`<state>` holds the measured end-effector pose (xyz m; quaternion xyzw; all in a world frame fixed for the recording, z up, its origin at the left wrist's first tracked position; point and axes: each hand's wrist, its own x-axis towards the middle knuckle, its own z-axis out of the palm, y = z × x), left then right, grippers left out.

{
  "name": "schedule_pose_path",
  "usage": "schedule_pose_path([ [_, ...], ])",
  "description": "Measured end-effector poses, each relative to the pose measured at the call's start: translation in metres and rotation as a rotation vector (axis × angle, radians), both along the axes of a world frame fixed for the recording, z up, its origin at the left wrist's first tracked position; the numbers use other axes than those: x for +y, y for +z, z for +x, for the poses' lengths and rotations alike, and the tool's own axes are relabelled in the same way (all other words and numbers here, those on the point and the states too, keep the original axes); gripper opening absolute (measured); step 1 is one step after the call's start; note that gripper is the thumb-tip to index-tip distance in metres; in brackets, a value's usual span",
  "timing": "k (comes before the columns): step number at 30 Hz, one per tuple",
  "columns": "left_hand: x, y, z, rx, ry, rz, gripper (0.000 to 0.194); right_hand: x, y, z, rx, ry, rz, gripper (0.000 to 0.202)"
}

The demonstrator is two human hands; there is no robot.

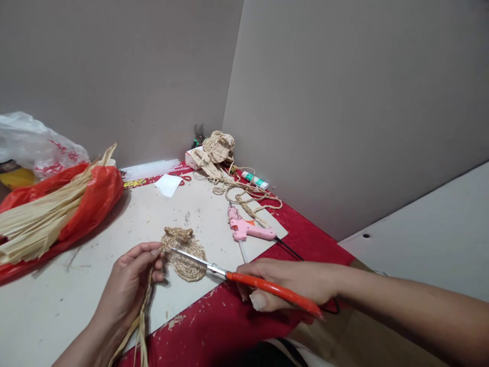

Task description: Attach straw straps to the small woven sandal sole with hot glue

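A woven piece of coiled straw cord point(190, 262) is held above the white board by my left hand point(132, 275), whose thumb and fingers pinch its left edge. Loose straw strands point(142, 326) hang down below that hand. My right hand point(282, 283) is closed on scissors with red handles point(275, 289). Their metal blades point left, across the front of the woven piece, with the tip close to my left fingertips. Whether the blades touch the straw is too small to tell.
A pink glue gun point(250, 229) lies beyond my right hand, its black cable running right. Braided cord point(217, 148) is heaped at the back corner. Straw strips point(46, 214) rest in a red bag point(109, 191) at left. White paper point(168, 185) lies on the board point(95, 285).
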<state>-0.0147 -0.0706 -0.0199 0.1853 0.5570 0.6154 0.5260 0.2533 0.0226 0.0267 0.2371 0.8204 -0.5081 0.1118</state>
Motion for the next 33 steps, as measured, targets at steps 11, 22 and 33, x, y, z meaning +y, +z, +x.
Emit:
schedule_pose_path([
  [11, 0.000, -0.008, 0.001, -0.026, 0.038, -0.016, 0.024, -0.001, 0.000, -0.016, -0.098, -0.031, -0.092, 0.054],
  [22, -0.002, -0.012, 0.002, -0.015, -0.107, 0.020, 0.032, -0.011, 0.000, -0.029, -0.198, -0.104, 0.093, 0.049],
  [33, -0.002, -0.013, -0.001, 0.008, -0.118, 0.004, 0.043, -0.009, -0.009, -0.029, -0.137, -0.188, 0.026, 0.045],
])
